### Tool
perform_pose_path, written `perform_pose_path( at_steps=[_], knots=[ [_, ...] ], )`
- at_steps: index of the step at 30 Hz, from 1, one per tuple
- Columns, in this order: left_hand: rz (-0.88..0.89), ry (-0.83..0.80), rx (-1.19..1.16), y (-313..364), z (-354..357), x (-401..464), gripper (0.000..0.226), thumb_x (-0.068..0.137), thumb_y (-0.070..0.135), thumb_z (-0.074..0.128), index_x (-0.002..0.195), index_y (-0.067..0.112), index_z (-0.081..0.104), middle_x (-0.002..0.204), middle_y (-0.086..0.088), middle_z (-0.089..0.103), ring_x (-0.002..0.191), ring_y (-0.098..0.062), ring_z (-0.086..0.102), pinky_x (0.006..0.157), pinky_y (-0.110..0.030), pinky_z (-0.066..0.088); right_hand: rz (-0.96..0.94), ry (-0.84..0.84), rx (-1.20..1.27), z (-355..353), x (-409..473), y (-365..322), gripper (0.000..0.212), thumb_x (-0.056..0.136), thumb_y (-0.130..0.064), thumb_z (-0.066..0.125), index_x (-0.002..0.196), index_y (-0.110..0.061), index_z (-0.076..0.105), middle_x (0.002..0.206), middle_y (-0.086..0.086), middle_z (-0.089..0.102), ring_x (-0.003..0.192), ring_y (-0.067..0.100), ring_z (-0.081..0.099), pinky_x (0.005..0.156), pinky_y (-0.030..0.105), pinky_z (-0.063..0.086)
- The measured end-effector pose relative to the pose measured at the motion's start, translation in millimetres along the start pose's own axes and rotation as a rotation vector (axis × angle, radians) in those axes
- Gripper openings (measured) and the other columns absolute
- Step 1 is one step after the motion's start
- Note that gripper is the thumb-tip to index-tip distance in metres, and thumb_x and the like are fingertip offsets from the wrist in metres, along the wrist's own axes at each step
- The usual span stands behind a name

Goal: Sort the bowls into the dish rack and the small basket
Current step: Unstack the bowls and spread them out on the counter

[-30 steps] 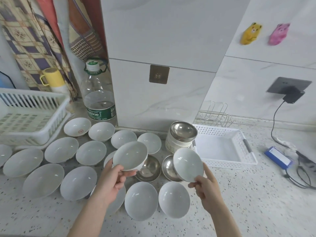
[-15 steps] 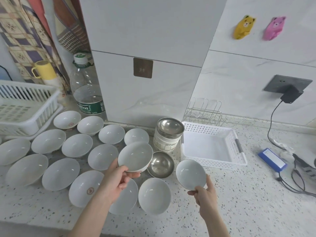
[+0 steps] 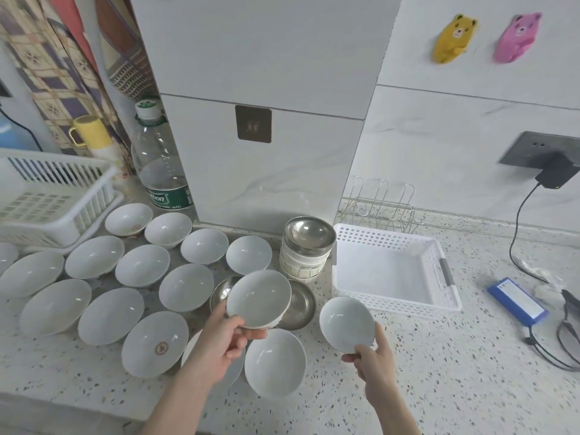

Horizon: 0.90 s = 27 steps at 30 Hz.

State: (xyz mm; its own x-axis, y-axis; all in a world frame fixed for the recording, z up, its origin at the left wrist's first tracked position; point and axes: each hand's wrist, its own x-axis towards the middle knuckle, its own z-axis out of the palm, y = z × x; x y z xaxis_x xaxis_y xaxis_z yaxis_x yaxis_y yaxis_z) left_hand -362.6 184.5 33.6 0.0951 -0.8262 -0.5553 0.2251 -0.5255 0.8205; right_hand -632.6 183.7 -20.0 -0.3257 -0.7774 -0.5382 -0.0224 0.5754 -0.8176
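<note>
A speckled stone countertop (image 3: 439, 372) carries many white bowls (image 3: 111, 315) set close together across its left half, open side up. A white dish rack (image 3: 47, 199) sits at the far left, with a clear water bottle (image 3: 161, 177) behind the bowls. Two steel bowls (image 3: 298, 304) lie near the middle, beside a stack of bowls (image 3: 306, 246). A white basket (image 3: 392, 271) stands just right of the stack, a wire rack (image 3: 383, 205) behind it. A blue box (image 3: 518, 301) and black cables (image 3: 558, 343) lie at far right.

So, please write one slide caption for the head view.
Left hand and right hand each hold a white bowl beside the small basket.
</note>
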Motion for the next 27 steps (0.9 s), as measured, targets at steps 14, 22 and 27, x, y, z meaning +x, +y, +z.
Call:
perform_pose_path(
  at_steps=[14, 22, 27],
  knots=[
    [-0.002, -0.088, 0.071, -7.2, 5.6, 2.7, 0.047, 0.094, -0.006, 0.034, 0.124, 0.027, 0.049, 0.088, -0.031, 0.073, 0.044, -0.013, 0.061, 0.029, -0.016, 0.024, 0.01, -0.041, 0.028, -5.1, 8.6, 2.7, 0.066, 0.091, 0.001, 0.047, 0.144, -0.038, 0.038, 0.064, 0.021, 0.071, 0.037, 0.008, 0.047, 0.036, 0.018, 0.03],
    [0.003, -0.143, 0.142, -5.9, 12.1, -4.6, 0.056, 0.091, -0.006, 0.035, 0.123, 0.038, 0.048, 0.083, -0.03, 0.073, 0.043, -0.015, 0.057, 0.03, -0.017, 0.023, 0.079, -0.025, 0.056, -6.2, 9.9, 3.8, 0.055, 0.095, -0.008, 0.053, 0.144, -0.026, 0.036, 0.066, 0.018, 0.073, 0.035, 0.009, 0.034, 0.035, 0.018, 0.029],
    [0.041, -0.183, 0.227, -6.6, 23.6, -9.1, 0.061, 0.089, -0.005, 0.035, 0.126, 0.042, 0.048, 0.082, -0.025, 0.074, 0.059, -0.028, 0.064, 0.032, -0.017, 0.019, 0.08, 0.044, -0.045, -9.5, -8.2, 4.4, 0.073, 0.094, -0.044, 0.058, 0.151, -0.009, 0.027, 0.064, 0.009, 0.074, 0.039, 0.01, 0.036, 0.036, 0.021, 0.032]
  ],
)
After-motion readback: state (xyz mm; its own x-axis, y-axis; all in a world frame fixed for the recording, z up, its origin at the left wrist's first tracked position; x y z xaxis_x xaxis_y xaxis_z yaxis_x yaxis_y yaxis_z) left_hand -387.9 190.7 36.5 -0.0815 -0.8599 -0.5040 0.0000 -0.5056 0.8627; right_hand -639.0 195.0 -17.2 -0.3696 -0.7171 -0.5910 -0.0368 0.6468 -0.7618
